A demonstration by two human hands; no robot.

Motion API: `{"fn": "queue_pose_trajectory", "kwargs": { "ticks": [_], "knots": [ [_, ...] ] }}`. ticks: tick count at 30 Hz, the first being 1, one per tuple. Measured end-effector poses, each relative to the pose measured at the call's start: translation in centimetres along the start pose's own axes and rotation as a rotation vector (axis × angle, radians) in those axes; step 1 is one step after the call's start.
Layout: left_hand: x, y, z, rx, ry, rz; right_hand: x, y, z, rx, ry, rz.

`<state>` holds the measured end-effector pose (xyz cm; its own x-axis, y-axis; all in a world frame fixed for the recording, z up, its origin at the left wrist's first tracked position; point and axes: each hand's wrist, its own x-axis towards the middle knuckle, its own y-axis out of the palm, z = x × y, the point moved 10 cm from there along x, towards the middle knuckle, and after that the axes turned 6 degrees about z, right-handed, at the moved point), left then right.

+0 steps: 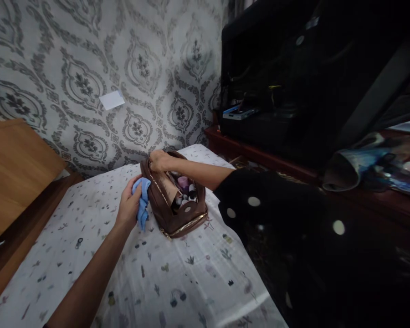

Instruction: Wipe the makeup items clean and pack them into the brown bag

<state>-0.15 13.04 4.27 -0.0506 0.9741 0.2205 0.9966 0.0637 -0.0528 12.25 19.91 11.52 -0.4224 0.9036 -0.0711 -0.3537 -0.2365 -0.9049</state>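
A brown zippered bag [164, 214] lies open on the white patterned cloth [150, 273]. Inside it show a purple-capped container [183, 183], several small bottles and a tan flat piece [170, 189]. My left hand [127, 205] grips a light blue cloth [142, 200] against the bag's left side. My right hand [159, 161] reaches across to the bag's far end, its fingers dipping inside the opening. Those fingertips are hidden, so whether they hold anything does not show.
A wooden cabinet [17, 168] stands at the left. Patterned wallpaper with a white switch plate [112, 100] rises behind. To the right, a large black screen [276, 68] sits on a dark red stand [246, 148], with a bluish bundle [362, 159] nearer.
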Motion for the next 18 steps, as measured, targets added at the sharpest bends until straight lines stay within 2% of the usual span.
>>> {"fn": "queue_pose_trajectory", "kwargs": {
  "ticks": [3, 6, 13, 18],
  "knots": [
    [-0.1, 0.0, -0.1, -0.009, 0.001, 0.003, 0.3, 0.4, 0.1, -0.004, -0.003, 0.092],
    [-0.3, -0.1, 0.0, -0.002, -0.003, -0.004, 0.2, 0.3, -0.2, 0.004, -0.010, 0.078],
    [-0.1, 0.3, 0.1, 0.060, 0.046, 0.031, -1.2, -0.3, -0.8, 0.057, -0.031, -0.110],
    [-0.1, 0.3, 0.3, 0.102, 0.077, -0.009, -3.9, -3.0, -3.0, 0.111, 0.016, -0.320]
  ]
}}
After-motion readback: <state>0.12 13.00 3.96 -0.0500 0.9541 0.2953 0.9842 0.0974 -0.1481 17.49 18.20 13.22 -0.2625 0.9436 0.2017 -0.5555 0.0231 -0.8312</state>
